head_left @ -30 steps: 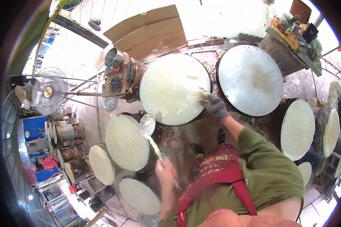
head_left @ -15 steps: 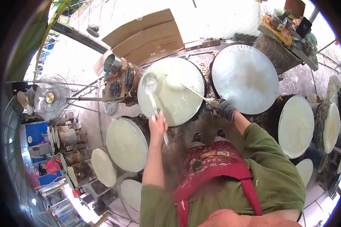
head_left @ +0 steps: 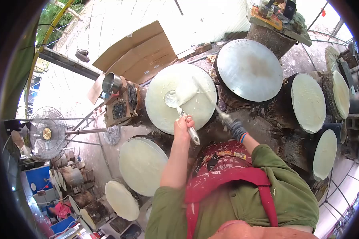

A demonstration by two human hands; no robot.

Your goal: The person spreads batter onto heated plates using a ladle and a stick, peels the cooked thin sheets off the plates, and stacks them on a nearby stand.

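**Ladle tipped, batter going onto the round plate**

Swinging in from the side a moment ago, the ladle [head_left: 172,99] now sits low over the round plate [head_left: 159,115], its bowl at the near edge of a white pool of batter [head_left: 186,92]. The left hand [head_left: 183,124] is clenched round the ladle's handle, bare, just off the plate's near rim. The right hand [head_left: 234,128], gloved, grips a thin stick [head_left: 206,97] that reaches forward and away from it across the same plate.

By my reading this is the pouring step, with spreading about to begin. What comes next calls for the ladle to lift clear and the stick to sweep the pool out thin before it sets.

Hard to call: the stick's far end melts into the pale surface, so its tip is unclear. Whether the ladle is empty cannot be told. Plates further off to the right are cut by the lens edge.
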